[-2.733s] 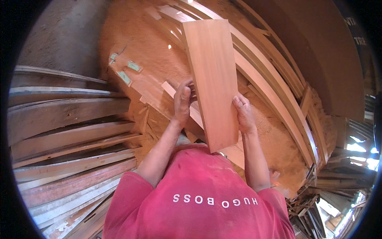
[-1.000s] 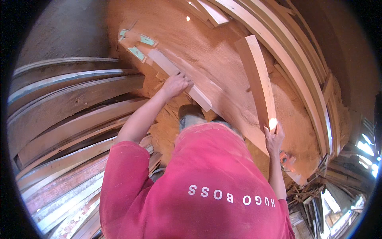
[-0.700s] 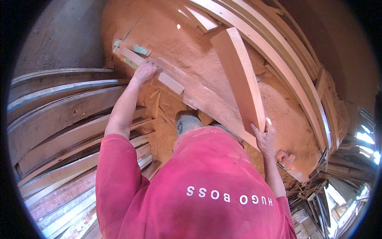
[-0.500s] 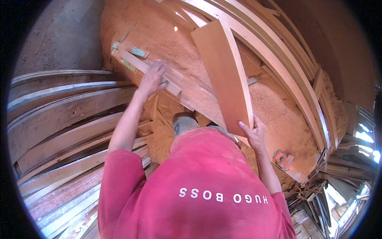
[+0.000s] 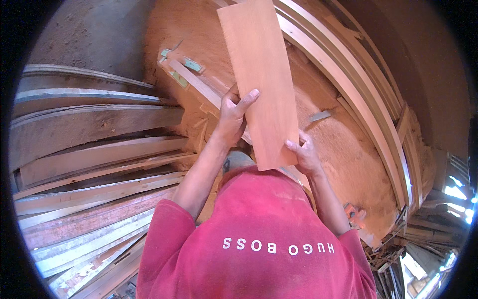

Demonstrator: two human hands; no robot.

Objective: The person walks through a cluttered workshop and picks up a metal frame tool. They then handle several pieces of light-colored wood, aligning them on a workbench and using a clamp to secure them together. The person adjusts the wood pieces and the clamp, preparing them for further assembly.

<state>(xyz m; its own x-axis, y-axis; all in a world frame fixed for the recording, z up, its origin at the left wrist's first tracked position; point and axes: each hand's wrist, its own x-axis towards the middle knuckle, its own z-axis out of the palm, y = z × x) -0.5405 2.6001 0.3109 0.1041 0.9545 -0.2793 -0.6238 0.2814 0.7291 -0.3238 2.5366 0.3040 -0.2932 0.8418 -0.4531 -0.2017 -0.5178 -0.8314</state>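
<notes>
A flat, smooth, light-brown wooden board point(image 5: 266, 74) stands out in front of me, its near end close to my red shirt. My left hand point(image 5: 235, 110) grips its left edge, thumb on the broad face and fingers hidden behind. Lower down, my right hand point(image 5: 304, 153) holds the right edge near the bottom corner, thumb also on the face. Behind the board a long wooden strip point(image 5: 194, 82) lies on the dusty work surface, partly hidden by the board and my left hand. Pale green pieces point(image 5: 193, 65) sit by its far end.
Orange sawdust point(image 5: 343, 149) coats the work surface. Long timbers point(image 5: 343, 74) run along its right side. Several stacked planks point(image 5: 99, 154) fill the left. A red-orange tool point(image 5: 354, 215) lies by my right forearm, and a flat grey piece point(image 5: 318, 116) sits right of the board. Scrap wood is heaped at lower right.
My left hand has come off the long strip and taken hold of the board's left edge. The board has swung leftward and turned its broad face toward me, with my right hand still on it.
</notes>
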